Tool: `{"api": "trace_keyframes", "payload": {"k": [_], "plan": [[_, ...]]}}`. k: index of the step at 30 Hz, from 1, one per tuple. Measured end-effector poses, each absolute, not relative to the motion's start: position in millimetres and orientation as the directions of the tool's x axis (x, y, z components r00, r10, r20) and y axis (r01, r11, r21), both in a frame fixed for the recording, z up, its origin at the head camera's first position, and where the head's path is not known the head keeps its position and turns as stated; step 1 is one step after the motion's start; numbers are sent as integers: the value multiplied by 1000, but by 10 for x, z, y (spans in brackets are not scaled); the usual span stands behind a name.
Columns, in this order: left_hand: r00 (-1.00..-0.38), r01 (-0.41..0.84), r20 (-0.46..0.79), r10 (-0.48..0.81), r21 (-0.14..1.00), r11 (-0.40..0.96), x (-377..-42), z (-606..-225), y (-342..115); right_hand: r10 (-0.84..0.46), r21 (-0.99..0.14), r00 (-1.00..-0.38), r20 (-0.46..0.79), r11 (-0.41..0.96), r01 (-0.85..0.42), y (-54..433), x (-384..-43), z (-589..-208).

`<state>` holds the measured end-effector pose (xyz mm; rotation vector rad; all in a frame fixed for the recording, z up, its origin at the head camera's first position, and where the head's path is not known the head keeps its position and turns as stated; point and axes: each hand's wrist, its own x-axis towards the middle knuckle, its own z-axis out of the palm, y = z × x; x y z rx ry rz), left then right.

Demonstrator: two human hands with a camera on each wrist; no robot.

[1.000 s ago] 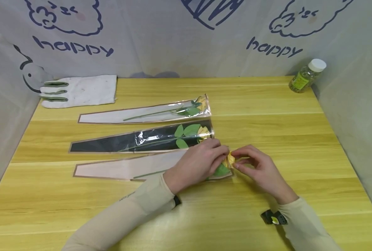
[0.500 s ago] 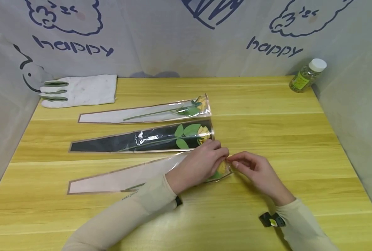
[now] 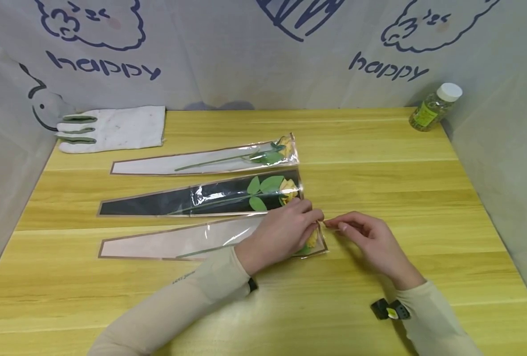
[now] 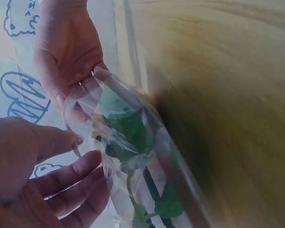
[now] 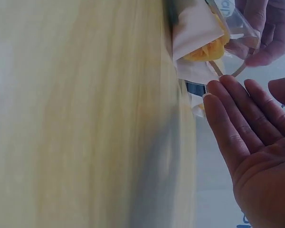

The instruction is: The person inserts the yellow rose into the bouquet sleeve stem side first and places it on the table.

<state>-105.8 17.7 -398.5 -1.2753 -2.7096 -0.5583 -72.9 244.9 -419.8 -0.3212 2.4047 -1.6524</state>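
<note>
In the head view my left hand (image 3: 281, 235) reaches over the mouth of the lowest flower sleeve (image 3: 148, 242), a pale pink one with a clear front. Thumb and forefinger pinch its film edge, seen close in the left wrist view beside the green leaves (image 4: 126, 128). Inside lies a yellow rose (image 3: 312, 238), its bloom near the sleeve mouth and partly covered by my hand. My right hand (image 3: 372, 242) is at the mouth's right side; in the right wrist view its fingers (image 5: 237, 109) are fairly straight, fingertips at the sleeve's rim, thumb apart.
Above it lie a black sleeve (image 3: 134, 205) and a white sleeve (image 3: 148, 164), each with a yellow rose. A white glove (image 3: 121, 127) lies at the back left of the wooden table (image 3: 423, 198). A white-capped bottle (image 3: 434, 108) stands at the back right.
The rose bloom, earlier at the sleeve's mouth between the hands, now sits further inside. The sleeve's narrow end swung toward the person, then back away. My right hand shifted slightly.
</note>
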Motion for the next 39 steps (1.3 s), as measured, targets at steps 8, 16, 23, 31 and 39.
{"api": "trace_keyframes", "payload": {"k": [8, 16, 23, 31, 39], "plan": [[-657, 745, 165, 736, 290, 600, -1054, -3982, 164, -284, -935, -958, -30, 346, -73, 2472, -738, -4202], [-646, 759, 113, 755, 200, 620, -1034, -4001, 141, -270, -928, -962, -44, 367, -61, 2463, -733, -4187], [-649, 754, 32, 760, 167, 636, -974, -4038, 83, -244, -889, -967, -72, 456, -49, 2436, -687, -4162], [-674, 733, 26, 738, 142, 665, -893, -4078, -70, -312, -865, -940, -137, 500, -40, 2412, -658, -4166], [-688, 714, -53, 723, 126, 689, -775, -4127, -300, -334, -863, -929, -158, 504, -35, 2427, -645, -4177]]}}
